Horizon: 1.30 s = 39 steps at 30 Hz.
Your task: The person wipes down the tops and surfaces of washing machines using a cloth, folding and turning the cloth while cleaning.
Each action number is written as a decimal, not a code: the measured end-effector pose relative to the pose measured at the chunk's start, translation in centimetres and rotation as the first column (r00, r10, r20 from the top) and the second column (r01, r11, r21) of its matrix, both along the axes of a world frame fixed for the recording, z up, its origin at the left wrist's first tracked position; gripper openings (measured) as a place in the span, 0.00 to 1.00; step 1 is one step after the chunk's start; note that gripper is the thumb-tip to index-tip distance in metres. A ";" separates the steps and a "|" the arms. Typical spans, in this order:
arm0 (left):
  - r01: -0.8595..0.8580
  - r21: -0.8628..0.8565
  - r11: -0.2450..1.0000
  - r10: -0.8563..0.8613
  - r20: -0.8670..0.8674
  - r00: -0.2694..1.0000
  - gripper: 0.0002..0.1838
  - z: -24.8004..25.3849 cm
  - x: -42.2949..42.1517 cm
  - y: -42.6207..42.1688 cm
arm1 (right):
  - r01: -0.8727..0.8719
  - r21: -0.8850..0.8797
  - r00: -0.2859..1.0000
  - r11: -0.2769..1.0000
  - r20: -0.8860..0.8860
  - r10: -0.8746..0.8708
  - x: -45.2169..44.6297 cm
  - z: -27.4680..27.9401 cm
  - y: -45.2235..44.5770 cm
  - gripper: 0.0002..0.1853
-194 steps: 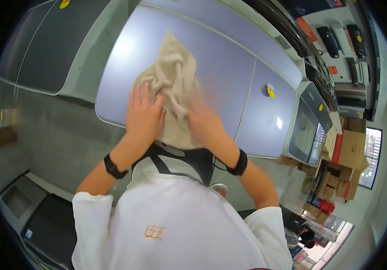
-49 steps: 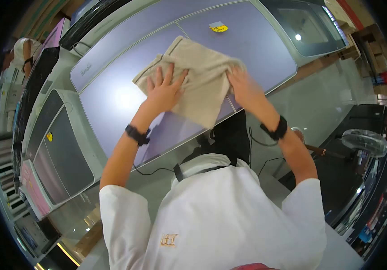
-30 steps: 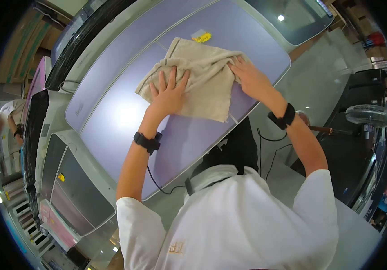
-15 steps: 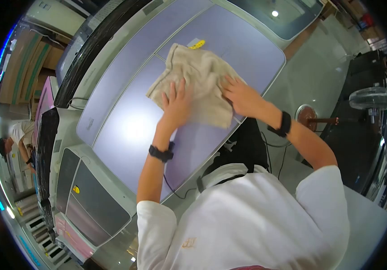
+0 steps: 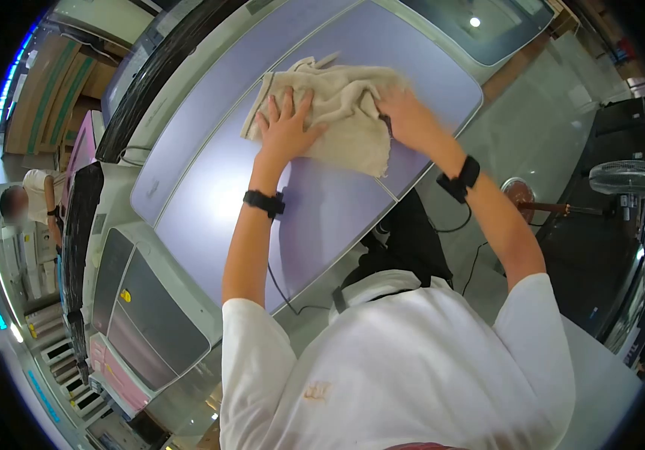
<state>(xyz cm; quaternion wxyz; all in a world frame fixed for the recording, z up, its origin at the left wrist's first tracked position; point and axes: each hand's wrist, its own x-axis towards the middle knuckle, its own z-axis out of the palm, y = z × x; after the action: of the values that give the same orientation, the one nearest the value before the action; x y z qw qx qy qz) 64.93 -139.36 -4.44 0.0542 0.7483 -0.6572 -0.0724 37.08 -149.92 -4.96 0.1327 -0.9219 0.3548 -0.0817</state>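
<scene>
A beige cloth, wrinkled and partly folded, lies on a glossy lilac panel in a pale frame. My left hand rests flat on the cloth's left part with its fingers spread. At the cloth's right edge is my right hand, touching it. Motion smears those fingers, so whether they pinch the fabric does not show. Folds run through the cloth between the two hands. Dark bands circle both my wrists.
Dark panels with a yellow sticker stand at the lower left. Cardboard boxes are stacked at the upper left, and another person is at the far left. On the right stands a fan. A cable hangs by the front edge.
Both hands have shifted away from my body. The cloth's near edge has moved up the panel with them, and its far part has bunched and now covers the yellow sticker there.
</scene>
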 end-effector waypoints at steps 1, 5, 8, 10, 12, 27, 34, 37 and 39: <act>0.009 -0.032 0.999 -0.009 0.013 1.000 0.43 -0.9 -0.2 0.1 | -0.062 -0.064 0.998 0.996 -0.006 0.062 -0.7 -0.9 0.7 0.23; 0.055 -0.048 0.997 -0.053 0.038 0.998 0.41 -2.2 -2.7 3.5 | -0.049 -0.172 0.983 0.984 0.168 0.079 -3.8 -2.8 8.0 0.17; 0.100 -0.012 0.995 -0.099 0.040 0.994 0.41 -1.6 -5.3 5.4 | 0.049 -0.068 0.962 0.996 0.271 -0.029 -4.3 -2.1 12.7 0.15; 0.123 0.045 0.991 -0.124 0.015 0.992 0.41 -1.4 -7.0 7.3 | 0.056 0.011 0.941 0.998 0.333 -0.056 -5.3 -2.0 15.0 0.14; 0.128 0.091 0.988 -0.127 -0.016 0.992 0.41 -0.8 -8.2 7.8 | 0.002 0.038 0.918 0.999 0.396 -0.017 -6.1 -2.1 14.9 0.13; 0.041 0.204 0.978 -0.022 -0.092 0.995 0.29 0.5 -28.0 -8.0 | -0.013 0.077 0.756 0.997 0.653 -0.041 -16.8 -2.9 -7.0 0.18; 0.058 -0.001 0.998 -0.056 -0.248 0.967 0.30 -1.5 -35.4 -19.0 | -0.153 0.200 0.602 0.968 0.796 -0.070 -22.3 1.0 -16.0 0.19; 0.094 -0.147 0.985 -0.123 -0.203 0.971 0.30 -2.7 -36.2 -24.9 | -0.078 0.076 0.583 0.994 0.812 -0.016 -25.3 3.9 -20.7 0.20; 0.097 -0.155 0.983 -0.113 -0.102 0.988 0.30 -2.8 -37.1 -27.1 | 0.041 0.024 0.564 0.999 0.824 -0.043 -27.3 3.5 -23.2 0.20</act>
<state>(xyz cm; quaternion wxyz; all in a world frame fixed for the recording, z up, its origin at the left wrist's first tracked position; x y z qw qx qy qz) 27.83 -166.49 -7.28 0.1424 0.7012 -0.6954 -0.0670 9.77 -173.13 -1.48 0.2816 -0.7687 0.2739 -0.5048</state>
